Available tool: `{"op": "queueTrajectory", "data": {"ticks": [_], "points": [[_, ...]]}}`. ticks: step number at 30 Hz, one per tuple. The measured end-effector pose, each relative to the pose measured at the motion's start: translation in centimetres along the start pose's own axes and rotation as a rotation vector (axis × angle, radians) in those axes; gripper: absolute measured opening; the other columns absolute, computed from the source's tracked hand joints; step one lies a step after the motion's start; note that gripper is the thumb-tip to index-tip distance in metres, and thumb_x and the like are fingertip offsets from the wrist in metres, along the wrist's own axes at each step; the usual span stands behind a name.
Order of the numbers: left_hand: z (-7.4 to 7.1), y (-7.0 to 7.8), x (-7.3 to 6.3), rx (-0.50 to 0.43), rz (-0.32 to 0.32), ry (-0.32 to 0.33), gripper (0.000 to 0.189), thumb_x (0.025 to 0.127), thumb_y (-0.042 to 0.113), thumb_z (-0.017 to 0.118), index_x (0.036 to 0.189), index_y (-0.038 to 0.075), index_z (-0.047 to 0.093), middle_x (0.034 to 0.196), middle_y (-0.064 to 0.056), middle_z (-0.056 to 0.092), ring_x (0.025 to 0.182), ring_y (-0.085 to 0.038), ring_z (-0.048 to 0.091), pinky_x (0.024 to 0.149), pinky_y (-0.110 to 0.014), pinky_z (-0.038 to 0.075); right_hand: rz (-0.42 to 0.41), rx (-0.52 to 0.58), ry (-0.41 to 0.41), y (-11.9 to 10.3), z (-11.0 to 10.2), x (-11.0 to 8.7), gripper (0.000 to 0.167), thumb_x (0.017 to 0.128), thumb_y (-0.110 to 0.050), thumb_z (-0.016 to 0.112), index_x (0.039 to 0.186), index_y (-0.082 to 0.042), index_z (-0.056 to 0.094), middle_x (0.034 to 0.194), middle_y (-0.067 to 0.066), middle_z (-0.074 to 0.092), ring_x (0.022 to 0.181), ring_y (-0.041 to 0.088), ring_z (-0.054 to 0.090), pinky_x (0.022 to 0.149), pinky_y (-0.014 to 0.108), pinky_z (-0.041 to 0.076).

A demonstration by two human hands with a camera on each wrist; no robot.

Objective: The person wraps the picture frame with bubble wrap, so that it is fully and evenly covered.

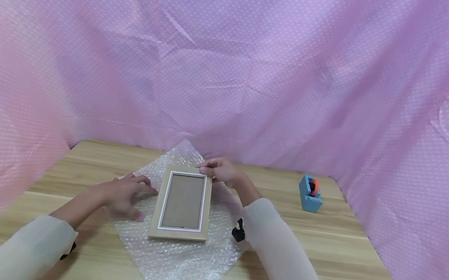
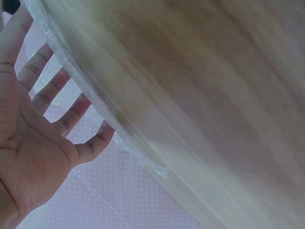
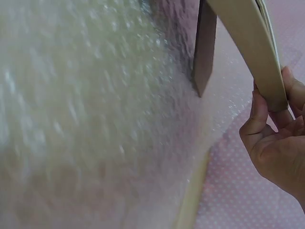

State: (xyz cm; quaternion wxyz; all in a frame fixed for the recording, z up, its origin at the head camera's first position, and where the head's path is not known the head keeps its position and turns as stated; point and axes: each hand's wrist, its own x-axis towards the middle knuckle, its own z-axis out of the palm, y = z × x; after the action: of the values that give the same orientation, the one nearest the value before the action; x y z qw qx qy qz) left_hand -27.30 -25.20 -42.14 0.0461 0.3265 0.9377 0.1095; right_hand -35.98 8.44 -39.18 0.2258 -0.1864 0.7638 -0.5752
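Observation:
A beige picture frame (image 1: 157, 205) with a white inner border lies over a sheet of bubble wrap (image 1: 180, 266) in the head view. My right hand (image 1: 223, 171) pinches the frame's far right corner between thumb and fingers. In the right wrist view that corner of the frame (image 3: 252, 52) is lifted off the wrap, and a flat brown stand leg (image 3: 205, 57) juts from its back. To the left of the frame, my left hand (image 1: 123, 195) spreads its fingers over the wrap's left part and holds nothing. The left wrist view shows its fingertips at the edge of the bubble wrap (image 2: 86, 86).
A blue tape dispenser (image 1: 310, 200) with an orange roll stands on the wooden table (image 1: 343, 259) at the right. Pink dotted cloth (image 1: 230, 77) hangs behind the table and along both sides.

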Motion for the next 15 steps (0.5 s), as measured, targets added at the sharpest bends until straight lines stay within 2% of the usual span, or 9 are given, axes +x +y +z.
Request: {"op": "queueTrajectory", "data": {"ticks": [8, 15], "points": [[-0.2, 0.0, -0.1, -0.016, 0.004, 0.004, 0.077, 0.069, 0.062, 0.086, 0.134, 0.026, 0.066, 0.132, -0.005, 0.056, 0.121, -0.042, 0.050, 0.078, -0.069, 0.049, 0.036, 0.013, 0.026, 1.3, 1.0, 1.2, 0.025, 0.100, -0.006, 0.065, 0.121, 0.006, 0.070, 0.095, 0.003, 0.072, 0.077, 0.013, 0.065, 0.068, 0.028, 0.055], [-0.3, 0.0, 0.0, -0.015, 0.002, 0.010, 0.077, 0.068, 0.061, 0.087, 0.133, 0.025, 0.066, 0.132, -0.003, 0.056, 0.120, -0.038, 0.050, 0.079, -0.064, 0.049, 0.063, -0.034, 0.027, 2.4, 1.3, 1.7, 0.025, 0.100, -0.010, 0.066, 0.121, 0.003, 0.070, 0.097, 0.004, 0.074, 0.074, 0.011, 0.064, 0.067, 0.024, 0.055]]}}
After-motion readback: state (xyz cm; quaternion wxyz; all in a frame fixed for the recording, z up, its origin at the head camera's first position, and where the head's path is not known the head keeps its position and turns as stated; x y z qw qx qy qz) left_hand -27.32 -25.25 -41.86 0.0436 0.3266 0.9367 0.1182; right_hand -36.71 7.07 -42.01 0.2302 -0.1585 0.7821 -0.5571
